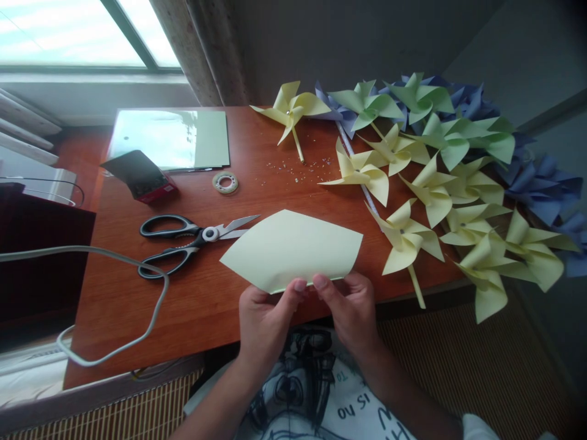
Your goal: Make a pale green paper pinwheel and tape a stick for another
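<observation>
Both hands hold a pale yellow sheet of paper (291, 247), bent over into a rounded fold, just above the near edge of the wooden table (206, 305). My left hand (266, 321) pinches its near edge with thumb on top. My right hand (351, 305) pinches the same edge right beside it. Black-handled scissors (192, 239) lie partly open to the left of the paper, blades pointing at it.
Several yellow, green and blue paper pinwheels (431, 183) cover the right side of the table. A tape roll (225, 182), a dark phone-like object (140, 175), a stack of paper sheets (172, 137) and small scattered pins (298, 166) lie further back. A white cable (137, 269) loops at the left.
</observation>
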`<state>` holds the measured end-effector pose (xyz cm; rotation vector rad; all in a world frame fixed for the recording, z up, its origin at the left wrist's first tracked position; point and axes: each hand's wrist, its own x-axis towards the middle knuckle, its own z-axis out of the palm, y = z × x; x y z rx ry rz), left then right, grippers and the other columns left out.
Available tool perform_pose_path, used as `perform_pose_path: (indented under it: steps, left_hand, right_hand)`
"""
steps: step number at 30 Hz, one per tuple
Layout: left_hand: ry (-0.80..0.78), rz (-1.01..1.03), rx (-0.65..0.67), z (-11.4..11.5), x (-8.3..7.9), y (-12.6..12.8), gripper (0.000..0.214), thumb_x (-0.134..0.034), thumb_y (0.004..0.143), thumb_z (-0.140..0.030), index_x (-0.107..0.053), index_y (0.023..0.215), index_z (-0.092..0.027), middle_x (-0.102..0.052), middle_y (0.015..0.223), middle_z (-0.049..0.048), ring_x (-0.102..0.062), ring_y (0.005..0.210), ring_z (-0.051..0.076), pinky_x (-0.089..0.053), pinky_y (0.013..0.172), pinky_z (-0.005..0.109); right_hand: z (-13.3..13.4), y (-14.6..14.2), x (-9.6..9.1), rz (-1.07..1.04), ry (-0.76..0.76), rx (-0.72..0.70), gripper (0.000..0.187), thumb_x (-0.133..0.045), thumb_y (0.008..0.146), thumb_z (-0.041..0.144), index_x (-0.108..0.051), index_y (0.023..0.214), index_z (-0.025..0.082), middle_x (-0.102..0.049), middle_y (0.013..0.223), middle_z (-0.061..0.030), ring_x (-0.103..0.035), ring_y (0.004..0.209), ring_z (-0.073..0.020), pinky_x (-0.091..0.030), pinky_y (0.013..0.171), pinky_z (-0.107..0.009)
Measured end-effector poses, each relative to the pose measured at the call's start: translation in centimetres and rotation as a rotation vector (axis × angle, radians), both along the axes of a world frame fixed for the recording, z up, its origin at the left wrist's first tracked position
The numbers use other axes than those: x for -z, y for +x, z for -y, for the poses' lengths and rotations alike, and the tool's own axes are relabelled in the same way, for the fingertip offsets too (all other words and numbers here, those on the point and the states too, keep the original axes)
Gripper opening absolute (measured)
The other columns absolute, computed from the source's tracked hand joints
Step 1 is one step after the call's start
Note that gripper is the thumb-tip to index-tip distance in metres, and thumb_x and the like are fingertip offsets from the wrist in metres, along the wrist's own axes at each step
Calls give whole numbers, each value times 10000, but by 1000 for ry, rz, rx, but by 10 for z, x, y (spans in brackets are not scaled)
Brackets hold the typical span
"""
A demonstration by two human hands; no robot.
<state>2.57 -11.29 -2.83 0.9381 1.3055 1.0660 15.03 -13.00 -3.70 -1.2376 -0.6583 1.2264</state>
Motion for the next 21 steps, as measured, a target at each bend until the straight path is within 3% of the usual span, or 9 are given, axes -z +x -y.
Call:
perform_pose_path:
  steps: [4, 13, 16, 21]
  left_hand:
    - [-14, 100, 34, -1, -6, 2, 161, -842, 758, -222, -824, 911, -178, -824, 909, 65, -773, 852, 229, -605, 750, 248]
    - [-32, 244, 17, 1, 0, 3, 215, -830, 780, -190, -823, 995, -182, -822, 954, 70, -760, 994, 250, -595, 849, 253]
    - [-45, 275, -1, 1, 2, 2, 194, -827, 789, -196, -823, 982, -190, -816, 893, 54, -757, 951, 226, -589, 828, 242]
    - [-70, 300, -7, 3, 6, -1, 120, -833, 786, -204, -818, 905, -196, -749, 683, -9, -685, 682, 123, -556, 685, 183]
  right_hand:
    - [-1, 0, 1, -8, 17, 19, 24, -806, 835, 268, -817, 846, 250, -712, 655, 46, -607, 564, -89, -581, 678, -207]
    - [-3, -1, -2, -14, 28, 12, 31, -807, 823, 258, -808, 796, 244, -683, 596, 49, -595, 530, -91, -583, 641, -207]
    - [-2, 0, -5, -12, 45, -54, 54, -783, 839, 267, -807, 886, 254, -761, 708, 19, -675, 609, -132, -607, 681, -249]
    - [-1, 2, -1, 36, 52, -108, 82, -763, 845, 270, -794, 912, 234, -819, 878, -35, -761, 798, -213, -626, 763, -319]
